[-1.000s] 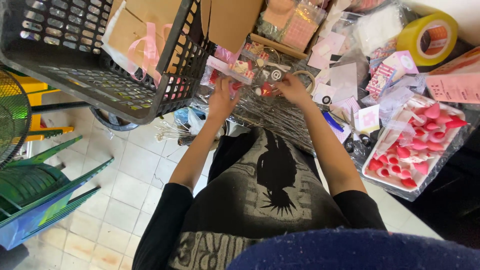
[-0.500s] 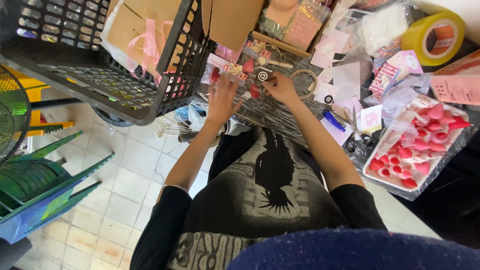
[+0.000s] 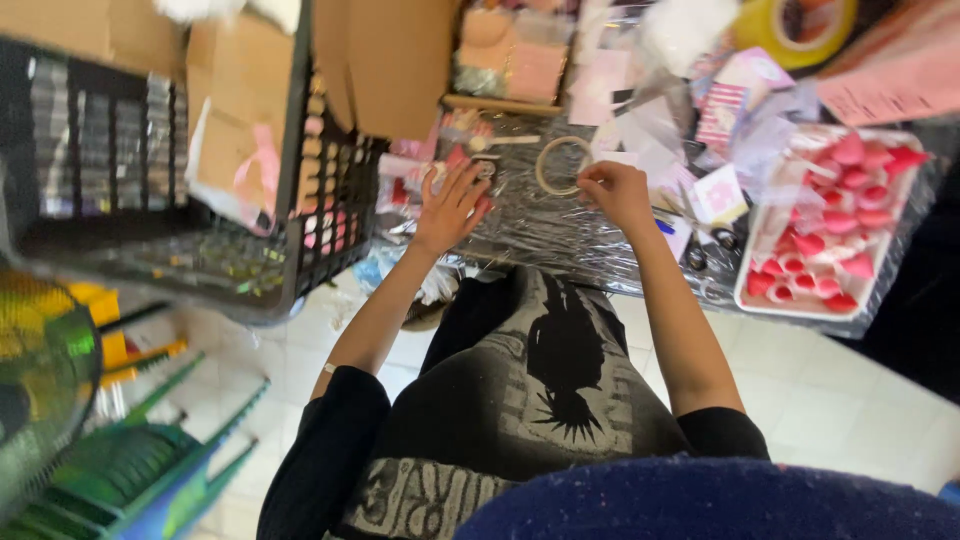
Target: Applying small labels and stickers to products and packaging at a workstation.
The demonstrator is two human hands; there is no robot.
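My left hand [image 3: 450,205] lies with fingers spread on the clear plastic sheet [image 3: 540,235] covering the table, over small pink and red packets [image 3: 455,160]. It holds nothing. My right hand [image 3: 615,190] has its fingers curled, and they touch the rim of a thin beige tape ring [image 3: 562,166] that lies flat on the sheet. Blur hides whether it pinches anything. My black sleeves and printed black shirt fill the lower middle.
A black plastic crate [image 3: 310,250] with cardboard boxes stands left of my hands. A white tray [image 3: 750,290] of pink and red cones sits at the right, a yellow tape roll [image 3: 795,25] behind it. A green fan [image 3: 40,370] and green stools [image 3: 130,470] stand on the tiled floor.
Both hands held a clear packet of pink and red bits together. They have since parted: the left now lies open on the table and the right has moved to the tape ring.
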